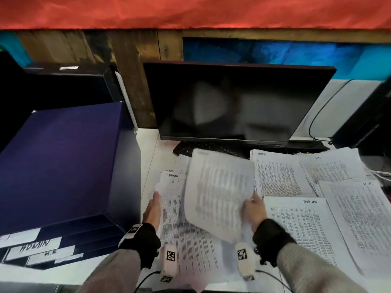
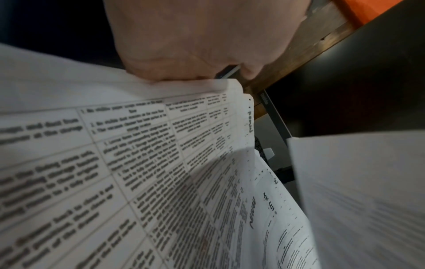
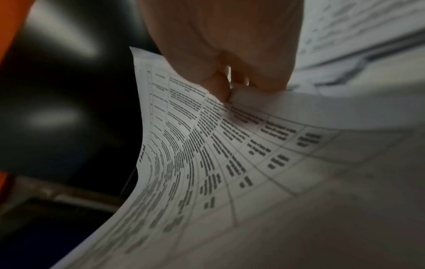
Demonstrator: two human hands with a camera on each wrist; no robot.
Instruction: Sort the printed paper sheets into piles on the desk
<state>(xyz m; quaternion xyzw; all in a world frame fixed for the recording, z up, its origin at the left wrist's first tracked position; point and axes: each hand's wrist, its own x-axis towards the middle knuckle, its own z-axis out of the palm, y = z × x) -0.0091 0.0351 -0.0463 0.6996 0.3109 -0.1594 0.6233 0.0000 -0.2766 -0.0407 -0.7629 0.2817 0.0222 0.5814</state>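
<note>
Centrally, a printed sheet (image 1: 220,193) is held raised and tilted above the desk (image 1: 151,144), its text motion-blurred in the head view. The right hand (image 1: 252,212) grips its lower right edge; the right wrist view shows the fingers (image 3: 218,87) curled, pinching the paper's edge, the sheet bowing away from the grip. The left hand (image 1: 152,210) lies at the left edge of the stack of printed sheets (image 1: 179,229) resting on the desk beneath the raised sheet; the left wrist view shows its fingers (image 2: 184,72) bent down onto the lifted edge of the stack's top sheet, though whether they pinch or merely press cannot be told. To the right, three piles lie on the desk, overlapping at their edges: a near pile headed "TASK LIST" (image 1: 304,225), a pile with an orange-tinted band (image 1: 277,176) behind it, and a far-right pile (image 1: 359,208). Behind the papers stand a dark monitor (image 1: 232,102) and a black keyboard (image 1: 186,149). At left sits a dark blue tray unit (image 1: 59,161) with handwritten labels, one reading "ADMIN" (image 1: 35,248).
</note>
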